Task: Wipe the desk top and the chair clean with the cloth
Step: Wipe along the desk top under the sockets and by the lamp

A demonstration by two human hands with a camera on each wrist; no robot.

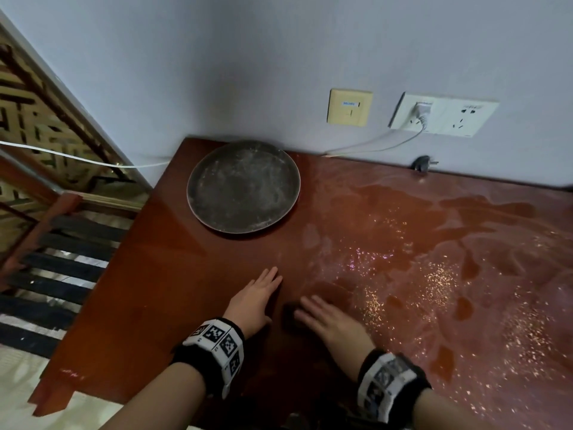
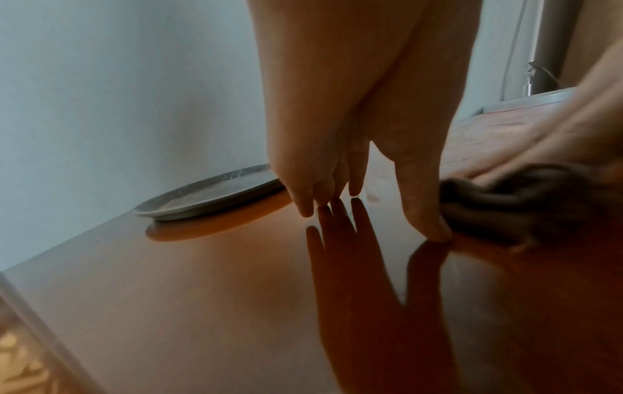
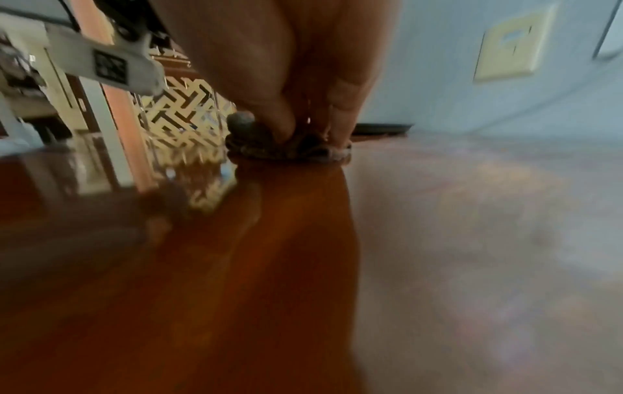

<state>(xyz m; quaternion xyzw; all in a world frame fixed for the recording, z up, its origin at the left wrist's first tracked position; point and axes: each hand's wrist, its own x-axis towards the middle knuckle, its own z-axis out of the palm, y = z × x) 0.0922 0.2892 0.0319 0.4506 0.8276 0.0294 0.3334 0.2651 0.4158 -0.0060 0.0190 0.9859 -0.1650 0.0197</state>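
The right hand [image 1: 331, 323] presses flat, fingers straight, on the dark cloth [image 1: 290, 315] — the left hand [image 1: 255, 301], released, rests on the desk [image 1: 155, 290], plate [image 1: 243, 186] at twelve o'clock.

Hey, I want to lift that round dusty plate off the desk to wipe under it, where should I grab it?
Best bet: pinch the round plate by its near rim, coming from the front with the left hand. It lies flat near the wall, and its rim overhangs the base, leaving room for fingertips under it.
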